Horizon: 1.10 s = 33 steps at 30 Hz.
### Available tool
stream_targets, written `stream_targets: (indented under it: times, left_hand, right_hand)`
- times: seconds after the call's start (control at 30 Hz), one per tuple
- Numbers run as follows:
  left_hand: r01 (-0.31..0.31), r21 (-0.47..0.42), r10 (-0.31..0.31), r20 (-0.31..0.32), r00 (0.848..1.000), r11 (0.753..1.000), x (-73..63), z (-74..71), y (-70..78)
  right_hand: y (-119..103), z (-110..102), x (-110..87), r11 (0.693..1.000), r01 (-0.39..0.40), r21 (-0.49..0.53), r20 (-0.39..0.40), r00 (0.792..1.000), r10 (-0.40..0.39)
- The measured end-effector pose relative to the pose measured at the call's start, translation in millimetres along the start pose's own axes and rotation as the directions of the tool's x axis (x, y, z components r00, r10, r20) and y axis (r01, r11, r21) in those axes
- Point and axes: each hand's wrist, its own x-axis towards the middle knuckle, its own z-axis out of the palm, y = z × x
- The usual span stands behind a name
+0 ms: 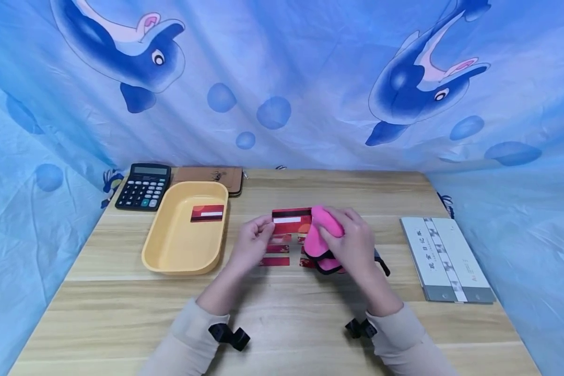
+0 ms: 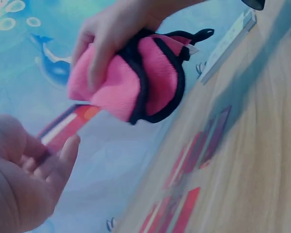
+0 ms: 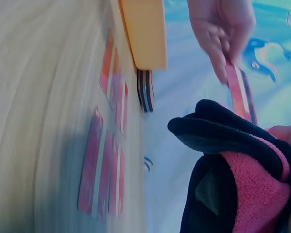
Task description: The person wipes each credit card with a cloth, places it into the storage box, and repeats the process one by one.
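Note:
My left hand (image 1: 253, 241) pinches the left end of a red card (image 1: 290, 219) with a dark stripe and a white strip. A pink cloth (image 1: 316, 237) with black edging is bunched in my right hand (image 1: 352, 237), folded over the card's right end. In the left wrist view the cloth (image 2: 136, 77) hangs in loose folds above the table. Beneath the hands several red cards (image 1: 276, 249) lie in two columns, partly hidden by the cloth and the held card. The right wrist view shows these flat cards (image 3: 94, 160) too.
A yellow tray (image 1: 152, 245) stands on the left with one red card (image 1: 207, 213) in it. Behind it are a calculator (image 1: 143, 187) and a brown notebook (image 1: 192, 175). A grey-and-white booklet (image 1: 432, 261) lies at the right. A blue dolphin curtain (image 1: 282, 62) hangs around the table.

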Motion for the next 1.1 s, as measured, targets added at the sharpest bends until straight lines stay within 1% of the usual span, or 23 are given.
stream_targets:
  times: [0.13, 0.27, 0.33, 0.4, 0.5, 0.6, 0.7, 0.83, 0.97, 1.03, 1.1]
  left_hand:
    - [0.051, -0.007, -0.052, -0.099, 0.994, 0.999, 0.2, -11.2, 8.1]
    - [0.044, -0.026, -0.048, -0.153, 0.987, 0.999, 3.3, -28.9, 13.4]
    - [0.037, -0.066, -0.048, -0.172, 0.984, 0.997, 5.5, -39.4, 15.0]
    - [0.041, -0.079, -0.057, -0.205, 0.977, 0.996, 7.7, -50.0, 16.5]
    - [0.048, -0.077, -0.068, -0.278, 0.958, 0.996, 11.6, -66.3, 18.1]
    - [0.050, -0.063, -0.070, -0.355, 0.932, 0.997, 15.6, -82.7, 18.1]
    - [0.049, -0.080, -0.077, -0.410, 0.909, 0.996, 19.0, -99.9, 16.5]
    - [0.045, -0.129, -0.098, -0.447, 0.889, 0.991, 23.5, -122.2, 10.8]
    - [0.065, -0.144, -0.127, -0.480, 0.868, 0.987, 27.4, -142.1, 4.0]
    - [0.089, -0.117, -0.135, -0.489, 0.862, 0.989, 28.3, -151.5, -0.6]
    - [0.125, -0.075, -0.146, -0.485, 0.862, 0.989, 28.3, -160.3, -6.6]
  right_hand:
    - [9.6, -6.1, 0.2, 0.999, -0.027, 0.018, -0.024, 0.999, 0.027]
    - [17.3, -9.1, -1.0, 0.998, -0.045, 0.038, -0.039, 0.998, 0.047]
    - [20.1, -10.0, -1.7, 0.998, -0.047, 0.043, -0.043, 0.998, 0.049]
    - [22.7, -10.6, -2.6, 0.998, -0.049, 0.049, -0.047, 0.998, 0.051]
    - [26.1, -11.4, -3.5, 0.997, -0.051, 0.054, -0.053, 0.997, 0.053]
    - [29.0, -12.3, -4.4, 0.997, -0.059, 0.055, -0.054, 0.997, 0.062]
    - [31.7, -13.1, -5.6, 0.996, -0.068, 0.062, -0.055, 0.996, 0.072]
    - [33.9, -14.2, -6.9, 0.994, -0.082, 0.070, -0.048, 0.995, 0.085]
    - [35.1, -14.7, -7.3, 0.994, -0.084, 0.071, -0.047, 0.995, 0.088]
    - [35.5, -14.9, -7.6, 0.994, -0.086, 0.070, -0.046, 0.995, 0.089]
    - [36.2, -14.7, -8.3, 0.994, -0.091, 0.067, -0.046, 0.995, 0.094]
